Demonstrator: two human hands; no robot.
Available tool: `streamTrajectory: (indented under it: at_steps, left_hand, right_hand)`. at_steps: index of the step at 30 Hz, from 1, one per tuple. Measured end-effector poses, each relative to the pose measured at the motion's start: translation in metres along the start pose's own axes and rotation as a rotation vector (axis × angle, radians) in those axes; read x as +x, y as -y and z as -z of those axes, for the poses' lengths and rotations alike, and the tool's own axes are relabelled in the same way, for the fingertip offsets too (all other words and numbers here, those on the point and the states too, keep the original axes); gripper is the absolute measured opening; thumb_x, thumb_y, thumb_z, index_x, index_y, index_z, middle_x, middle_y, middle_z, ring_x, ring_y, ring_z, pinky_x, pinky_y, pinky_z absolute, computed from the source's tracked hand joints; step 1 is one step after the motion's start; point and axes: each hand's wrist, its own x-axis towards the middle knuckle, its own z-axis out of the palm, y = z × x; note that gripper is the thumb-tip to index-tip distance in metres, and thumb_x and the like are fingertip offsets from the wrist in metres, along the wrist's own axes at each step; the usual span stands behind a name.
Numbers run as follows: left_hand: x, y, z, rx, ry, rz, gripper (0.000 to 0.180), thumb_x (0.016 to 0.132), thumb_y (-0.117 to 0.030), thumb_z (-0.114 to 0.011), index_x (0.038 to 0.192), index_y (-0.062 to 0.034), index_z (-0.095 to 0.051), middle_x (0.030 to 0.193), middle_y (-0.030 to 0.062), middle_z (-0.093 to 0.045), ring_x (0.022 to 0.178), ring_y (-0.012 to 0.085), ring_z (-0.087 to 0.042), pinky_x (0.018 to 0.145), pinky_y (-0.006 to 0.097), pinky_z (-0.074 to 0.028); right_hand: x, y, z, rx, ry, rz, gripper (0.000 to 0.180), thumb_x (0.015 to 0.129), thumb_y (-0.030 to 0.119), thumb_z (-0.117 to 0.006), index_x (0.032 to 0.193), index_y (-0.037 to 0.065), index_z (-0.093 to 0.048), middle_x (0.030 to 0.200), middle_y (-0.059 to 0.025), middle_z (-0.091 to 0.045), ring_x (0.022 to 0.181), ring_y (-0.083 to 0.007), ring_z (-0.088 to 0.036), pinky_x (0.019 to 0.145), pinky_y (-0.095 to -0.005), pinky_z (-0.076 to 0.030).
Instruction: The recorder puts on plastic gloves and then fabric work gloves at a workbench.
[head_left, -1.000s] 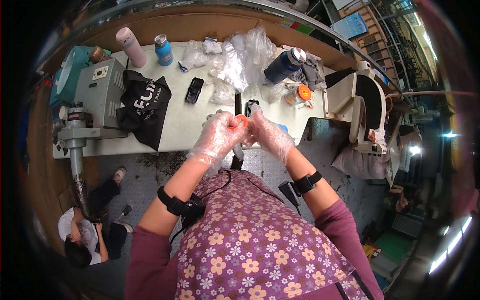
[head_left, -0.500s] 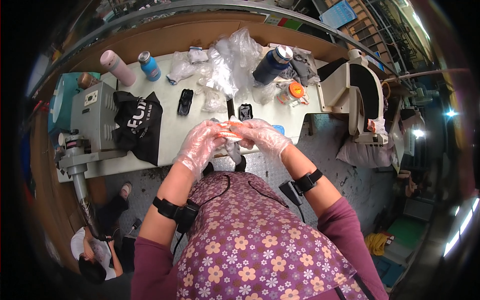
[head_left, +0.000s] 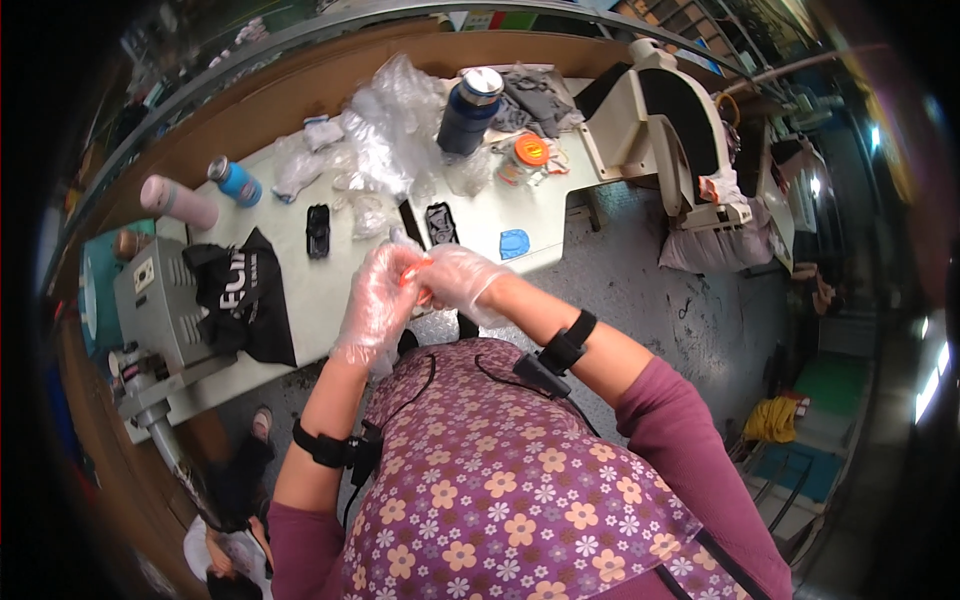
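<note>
Over the table's front edge, my left hand and my right hand meet, both in clear plastic gloves. Pinched between their fingertips is a small orange-and-white fabric piece, mostly hidden by the fingers. A greyish bit shows just above the left fingertips; I cannot tell whether it belongs to the same piece. Just beyond my right hand lies a black open-framed object. A similar black object rests farther left, and a flat blue piece lies to the right near the edge.
Crumpled clear plastic bags cover the back of the white table, beside a navy bottle and an orange-lidded jar. A black bag and grey machine stand left; a cream machine right. Another person is at lower left.
The view has swung, so the table things appear farther left. My hands have come closer together, and the orange-and-white piece, earlier stretched between them, is now bunched and more covered.
</note>
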Motion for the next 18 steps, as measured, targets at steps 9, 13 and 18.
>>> streamTrajectory:
  at_steps: [9,13,18]
  left_hand:
    - [0.016,-0.036,0.003,0.716,-0.130,-0.519,0.022,0.071,0.008,-0.061,0.084,-0.0086,-0.064,0.101,0.0158,-0.062,0.089,0.0360,-0.063,0.079,0.045,-0.051]
    - [0.021,-0.034,0.004,0.782,0.024,-0.594,0.015,0.072,0.007,-0.063,0.077,-0.0067,-0.066,0.094,0.0142,-0.066,0.081,0.0348,-0.064,0.073,0.042,-0.051]
    - [0.051,0.017,0.022,1.124,0.127,-0.063,0.010,0.085,-0.010,-0.067,0.091,-0.0026,-0.070,0.084,0.0215,-0.067,0.076,0.0407,-0.065,0.069,0.046,-0.052]
  right_hand:
    - [-0.016,0.003,0.022,-0.097,-0.021,-0.345,0.029,0.086,0.023,-0.060,0.098,0.002,-0.077,0.098,-0.0209,-0.074,0.096,-0.0361,-0.072,0.079,-0.0452,-0.056]
    - [-0.020,-0.004,0.036,-0.050,-0.067,-0.412,0.032,0.088,0.028,-0.060,0.099,0.004,-0.078,0.099,-0.0196,-0.074,0.096,-0.0354,-0.072,0.079,-0.0449,-0.056]
    - [-0.019,0.007,0.048,0.037,-0.132,-0.333,0.047,0.090,0.035,-0.058,0.117,-0.001,-0.071,0.115,-0.0292,-0.069,0.107,-0.0417,-0.069,0.089,-0.0490,-0.055]
